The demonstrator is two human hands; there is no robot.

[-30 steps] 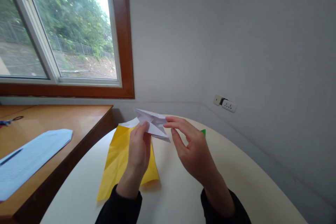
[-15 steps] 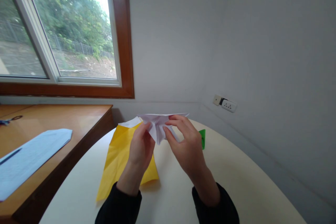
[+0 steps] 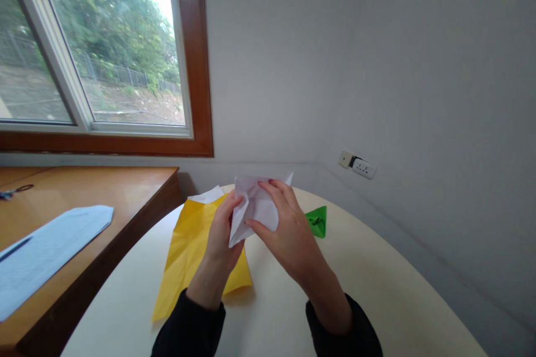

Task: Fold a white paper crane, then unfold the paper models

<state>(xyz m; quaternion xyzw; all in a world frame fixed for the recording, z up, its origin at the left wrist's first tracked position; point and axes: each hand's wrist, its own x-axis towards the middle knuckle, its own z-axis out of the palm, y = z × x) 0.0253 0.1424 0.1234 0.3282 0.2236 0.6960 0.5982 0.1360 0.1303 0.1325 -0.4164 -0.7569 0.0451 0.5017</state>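
Observation:
A folded sheet of white paper (image 3: pixel 258 207) is held up above the round table, its creases and pointed corners showing. My left hand (image 3: pixel 221 234) grips its left side, the thumb on the near face and the other fingers hidden behind. On the right side, my right hand (image 3: pixel 288 234) holds the paper with its thumb low on the near face and its fingertips at the upper part. Beneath and left of my left hand lies a creased yellow sheet of paper (image 3: pixel 188 251). A green folded paper piece (image 3: pixel 318 222) rests on the table just beyond my right hand.
The cream round table (image 3: pixel 377 290) stands against the wall. Another white paper (image 3: pixel 207 195) pokes out behind the yellow sheet. On the wooden desk (image 3: pixel 138 184) at left lie white papers (image 3: pixel 62 245), a pen (image 3: pixel 15 248) and scissors (image 3: pixel 17 192). A wall socket (image 3: pixel 364 168) is at right.
The white paper has turned and tilted, so more of its broad face shows. My right hand has shifted left across it, uncovering more of the green paper piece.

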